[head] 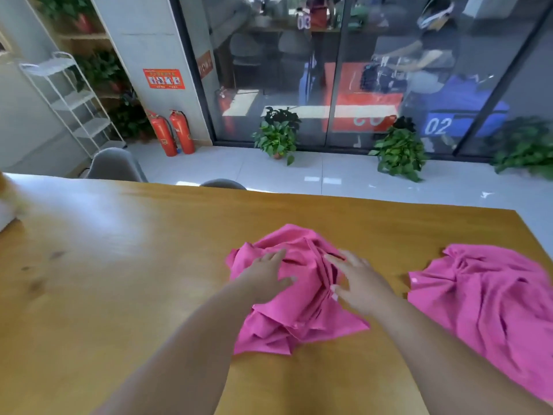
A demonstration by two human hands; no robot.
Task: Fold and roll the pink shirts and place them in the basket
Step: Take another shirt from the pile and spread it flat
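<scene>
A crumpled pink shirt (299, 313) lies bunched on the wooden table (119, 280) in front of me. My left hand (266, 277) rests flat on its left side with the fingers straight. My right hand (359, 280) lies on its right side, fingers spread and reaching over the gathered folds in the middle. A second pink shirt (484, 301) lies crumpled to the right, near the table's right edge, untouched. No basket is in view.
A blurred pale object (6, 205) sits at the table's far left edge. Two grey chairs (116, 166) stand behind the far edge. Beyond are fire extinguishers (172, 133), potted plants (278, 133) and a glass wall.
</scene>
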